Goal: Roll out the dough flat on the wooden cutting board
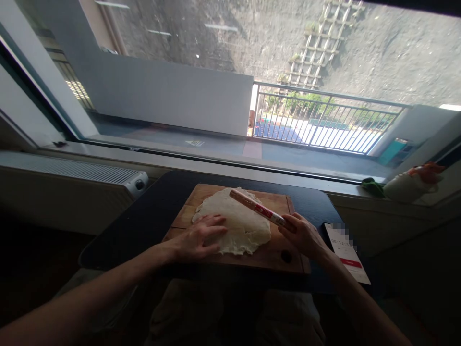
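Note:
A flat, pale sheet of rolled dough with ragged edges lies on a wooden cutting board. On its left side rests my left hand, fingers stretched out over the dough and holding nothing. My right hand is closed around one end of a wooden rolling pin that carries a red and white label. The pin slants up to the left above the dough's right part; whether it touches the dough I cannot tell.
The board sits on a dark table with rounded corners. A phone showing a timer lies at the table's right. Behind are a window sill, a white radiator at left and a pale pot at right.

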Motion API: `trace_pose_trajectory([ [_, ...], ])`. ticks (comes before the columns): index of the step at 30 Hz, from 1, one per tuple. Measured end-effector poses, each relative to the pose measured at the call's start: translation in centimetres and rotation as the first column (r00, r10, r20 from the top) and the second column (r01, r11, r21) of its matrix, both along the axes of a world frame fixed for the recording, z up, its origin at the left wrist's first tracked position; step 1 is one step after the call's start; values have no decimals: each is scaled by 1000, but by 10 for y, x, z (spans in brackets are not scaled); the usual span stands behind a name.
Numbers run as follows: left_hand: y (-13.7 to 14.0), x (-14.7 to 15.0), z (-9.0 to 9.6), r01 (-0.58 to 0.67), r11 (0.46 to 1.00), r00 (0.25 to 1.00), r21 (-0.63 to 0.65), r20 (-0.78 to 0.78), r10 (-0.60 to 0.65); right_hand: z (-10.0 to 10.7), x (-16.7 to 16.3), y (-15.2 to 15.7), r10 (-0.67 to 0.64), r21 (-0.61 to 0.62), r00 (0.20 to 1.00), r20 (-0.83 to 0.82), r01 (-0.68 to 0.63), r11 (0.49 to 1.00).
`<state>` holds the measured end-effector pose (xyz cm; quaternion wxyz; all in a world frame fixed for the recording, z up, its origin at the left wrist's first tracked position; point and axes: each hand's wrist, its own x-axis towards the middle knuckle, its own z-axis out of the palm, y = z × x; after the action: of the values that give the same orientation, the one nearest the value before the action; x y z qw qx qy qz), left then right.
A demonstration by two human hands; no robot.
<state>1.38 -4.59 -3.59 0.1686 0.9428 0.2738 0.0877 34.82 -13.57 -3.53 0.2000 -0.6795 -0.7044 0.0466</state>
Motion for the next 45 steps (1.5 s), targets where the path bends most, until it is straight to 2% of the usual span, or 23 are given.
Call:
trace_pose_trajectory([
  [2, -8, -9, 1, 14, 1000, 1000, -24, 26, -13, -2, -3, -1, 29, 7, 999, -25, -29, 1000],
  [5, -20, -5, 1, 26, 1000, 997, 4, 68, -26, -4, -6, -2, 50, -10, 998, -34, -50, 999],
  [10, -33, 19, 5, 108, 972, 992, 209, 38, -118, -4, -9, -4, 52, -21, 999, -16, -52, 998],
  [12, -35, 23, 8, 115, 961, 991, 251, 30, -127, -3, -10, -4, 58, -19, 998, -13, -58, 998],
  [16, -39, 22, 8, -3, 980, 994, 201, 105, -18, -2, -10, -3, 51, -21, 999, -2, -51, 998],
  [19, -42, 16, 7, 74, 987, 989, 140, 119, -91, -1, -10, -5, 51, -21, 999, 9, -51, 998],
  [21, -39, 11, 10, 27, 992, 980, 122, 192, -51, 0, -10, -8, 79, -13, 997, 20, -79, 997],
  [23, -29, 7, 17, -156, 979, 942, 134, 318, 107, 0, -11, -11, 138, 5, 990, 38, -138, 990],
  [25, -13, 5, 26, -334, 929, 878, 161, 413, 244, 0, -17, -9, 192, 28, 979, 61, -194, 981],
  [26, -3, 6, 29, -384, 906, 860, 176, 425, 282, 0, -21, -5, 206, 40, 976, 74, -209, 977],
  [30, 34, 19, 37, -481, 845, 845, 236, 383, 374, 4, -45, 29, 180, 89, 976, 120, -191, 978],
  [34, 67, 35, 36, -584, 758, 806, 291, 321, 497, 9, -67, 73, 87, 84, 984, 158, -101, 991],
  [36, 83, 39, 35, -604, 735, 797, 309, 261, 545, 8, -74, 84, 67, 78, 981, 180, -82, 994],
  [38, 98, 41, 31, -580, 749, 813, 319, 172, 556, 4, -81, 86, 92, 74, 976, 200, -109, 991],
  [42, 124, 47, 16, -465, 835, 876, 293, 15, 483, -6, -89, 82, 109, 101, 970, 218, -134, 986],
  [45, 140, 60, 3, -411, 874, 892, 259, -82, 444, -9, -88, 89, 100, 114, 971, 218, -127, 985],
])
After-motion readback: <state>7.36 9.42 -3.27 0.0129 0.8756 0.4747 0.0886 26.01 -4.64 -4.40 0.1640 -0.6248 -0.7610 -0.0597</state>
